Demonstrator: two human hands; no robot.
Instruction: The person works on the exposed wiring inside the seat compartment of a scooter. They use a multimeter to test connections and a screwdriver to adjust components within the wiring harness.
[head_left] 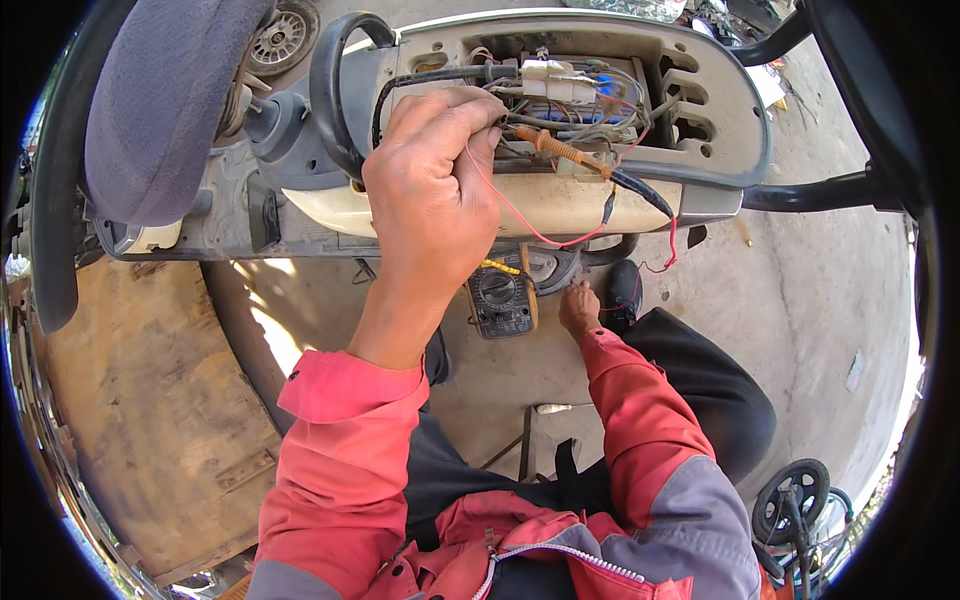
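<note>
My left hand (pixel 435 175) is closed in a pinch at the near left edge of a wire bundle (pixel 590 125), inside the open compartment of a scooter body (pixel 560 205). What its fingertips grip is hidden. Beside them lies an orange probe or clip (pixel 550 145) on a black-sleeved lead (pixel 640 190). White plug connectors (pixel 555 82) sit above it among the wires. A thin red wire (pixel 525 230) loops out from below my left hand. Lower down, my right hand (pixel 580 308) is closed beside the multimeter (pixel 503 292); I cannot make out what it holds.
A padded grey-blue seat (pixel 165 110) rises at the left, with a black curved handle (pixel 335 95) beside the compartment. A wooden board (pixel 150 410) lies at lower left. Black metal bars (pixel 810 190) stand at the right. A small wheel (pixel 790 500) is at lower right.
</note>
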